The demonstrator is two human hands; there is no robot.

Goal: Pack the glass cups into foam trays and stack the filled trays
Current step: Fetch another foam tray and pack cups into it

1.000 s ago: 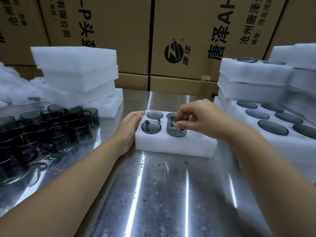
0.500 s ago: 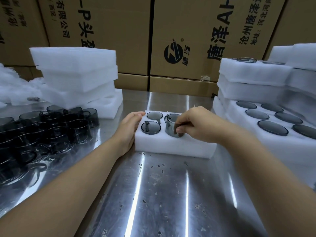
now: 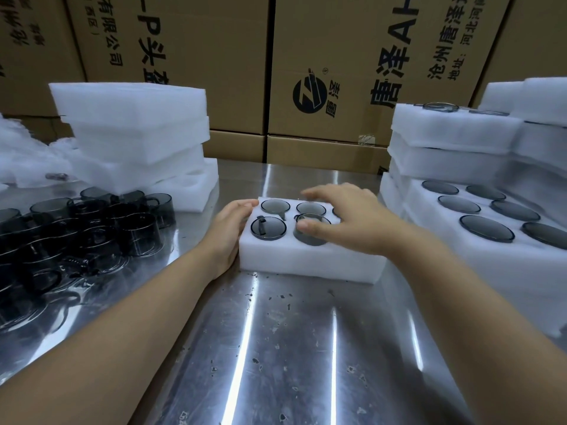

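The smoked glass cup (image 3: 316, 237), pinched by its rim and standing proud a moment ago, now sits sunk in the front middle cell of the foam tray (image 3: 306, 262). The right hand (image 3: 346, 216) has let go and spreads flat over it, thumb touching the rim. The left hand (image 3: 228, 231) still rests released against the tray's left end. Four cells show glass; the right-end cells are hidden, so more may need filling from the loose cups (image 3: 92, 228) on the tabletop (image 3: 276, 348).
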